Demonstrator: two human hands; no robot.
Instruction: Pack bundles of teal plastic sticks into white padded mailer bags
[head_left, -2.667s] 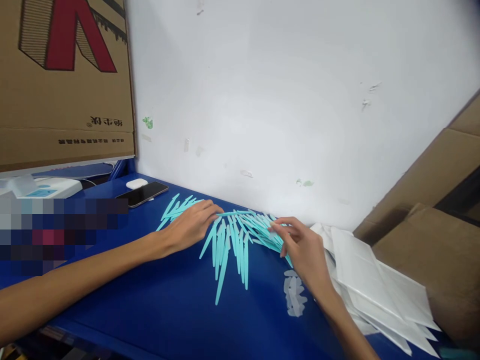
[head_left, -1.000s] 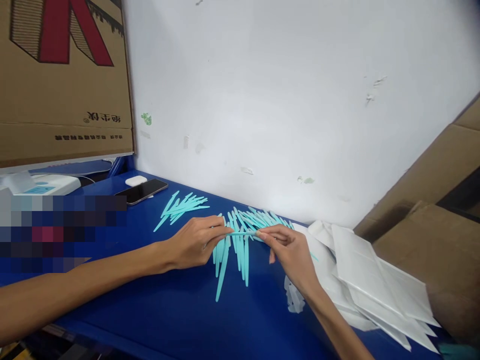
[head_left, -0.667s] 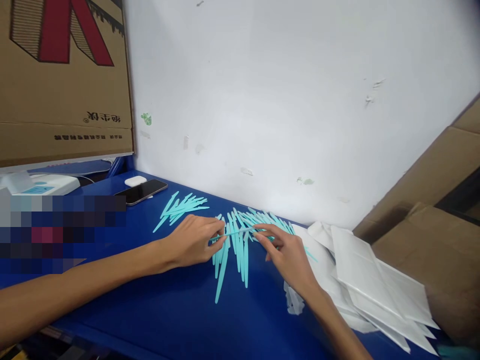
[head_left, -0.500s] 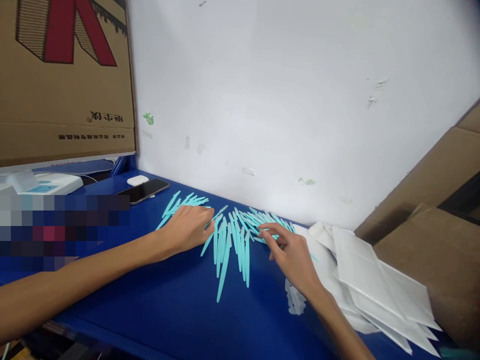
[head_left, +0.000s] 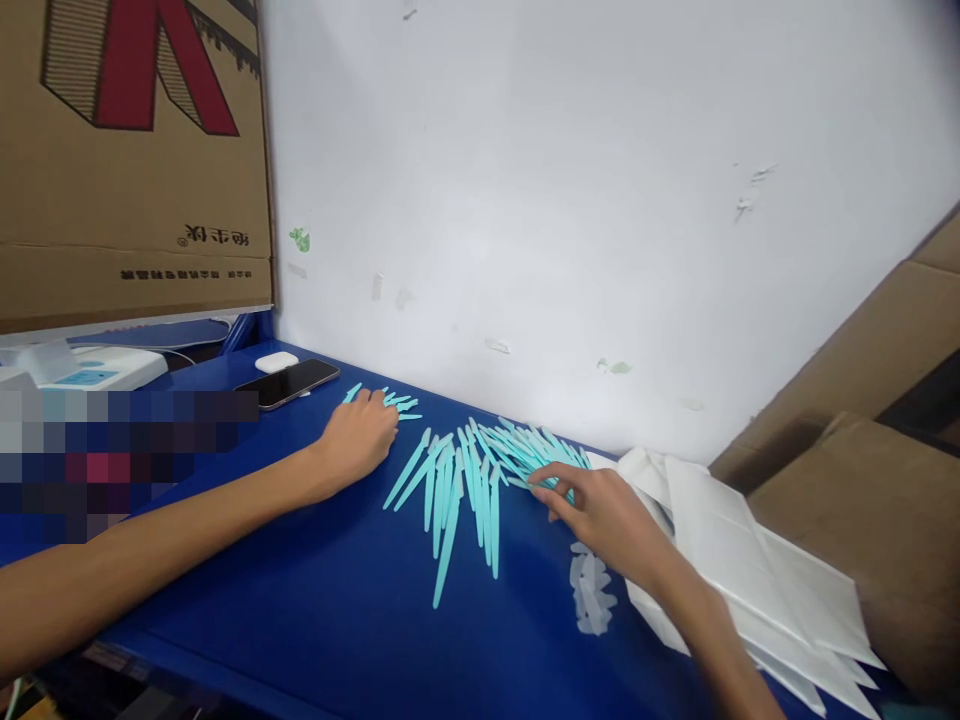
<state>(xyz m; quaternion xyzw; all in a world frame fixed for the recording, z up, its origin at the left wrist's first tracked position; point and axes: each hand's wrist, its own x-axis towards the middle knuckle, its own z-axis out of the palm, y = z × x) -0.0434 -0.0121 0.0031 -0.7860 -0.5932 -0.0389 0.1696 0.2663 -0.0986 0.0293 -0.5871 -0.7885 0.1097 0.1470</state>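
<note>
Turquoise eyebrow razors with pale blade ends lie in several groups on the blue table. My left hand is over the small far-left group, fingers curled down; what they hold, if anything, is hidden. A fanned-out row of razors lies between my hands, handles toward me. My right hand is at the near edge of the dense heap of razors, thumb and index finger pinched together. Turquoise shows between its fingers, seemingly a razor. Below it on the table is a small pile of translucent pieces.
White paper-like packets are stacked at the right, beside cardboard. A phone and a white case lie at the back left, near a white power strip. A large carton and the white wall bound the table.
My left hand has moved left from the fanned row to the far-left group; a razor now lies at the row's left end. My right hand has shifted slightly right and toward me.
</note>
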